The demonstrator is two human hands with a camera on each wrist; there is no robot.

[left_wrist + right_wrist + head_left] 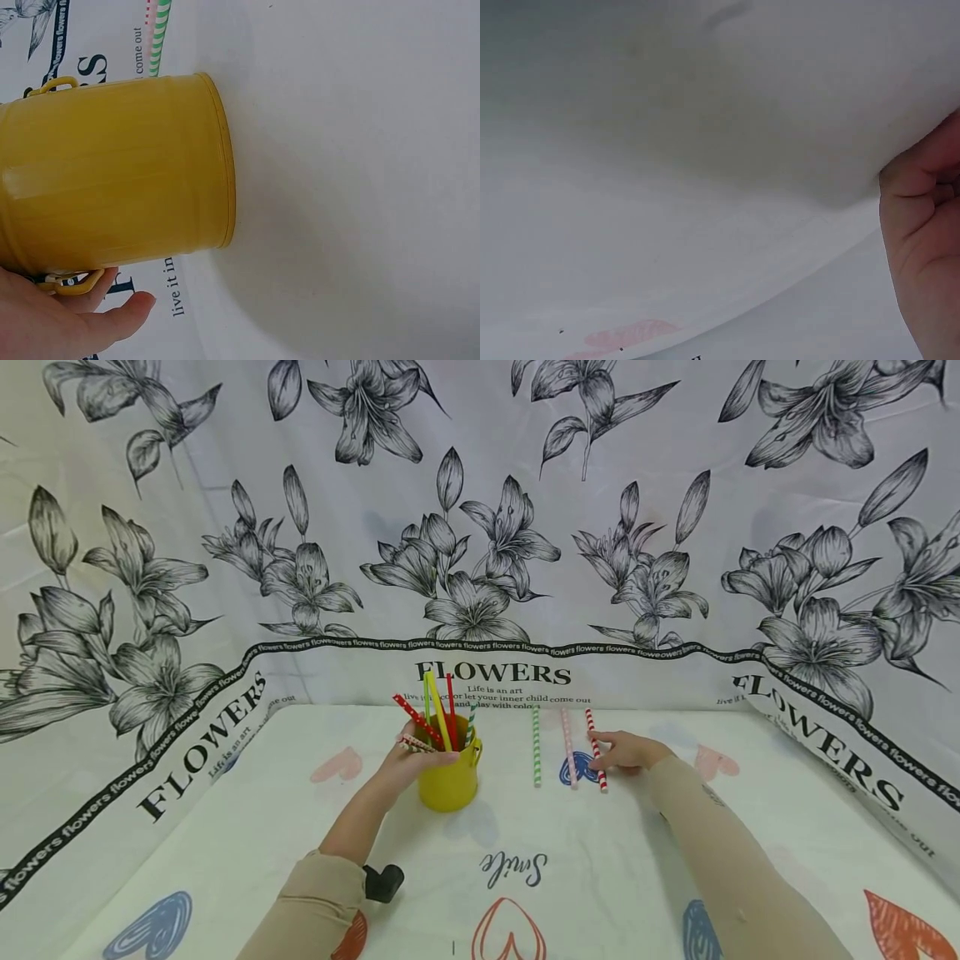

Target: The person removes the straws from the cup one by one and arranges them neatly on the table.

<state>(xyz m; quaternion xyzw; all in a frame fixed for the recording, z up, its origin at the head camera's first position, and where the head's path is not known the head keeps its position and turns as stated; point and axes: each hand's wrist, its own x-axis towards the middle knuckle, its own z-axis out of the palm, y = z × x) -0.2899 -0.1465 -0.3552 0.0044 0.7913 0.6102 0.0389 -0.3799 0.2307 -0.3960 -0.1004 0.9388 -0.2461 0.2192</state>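
A yellow bucket [448, 785] stands upright on the table, with several straws [442, 718] of different colours and patterns leaning out of it. My left hand [408, 764] holds the bucket at its left side, thumb across the front near the rim. In the left wrist view, fingers [124, 319] show beside the bucket's small side handle [79, 285]. My right hand [630, 752] pinches a red-and-white striped straw [602, 777] on the tabletop. To its left lie a pink-and-white straw [568, 739] and a green-and-white striped straw [536, 747], roughly parallel. The right wrist view hides the right fingertips.
A white cloth [600, 877] printed with hearts and writing covers the table. Behind and along the sides hangs a white curtain [480, 568] with black flower drawings. A black strap piece [384, 883] sits at my left wrist.
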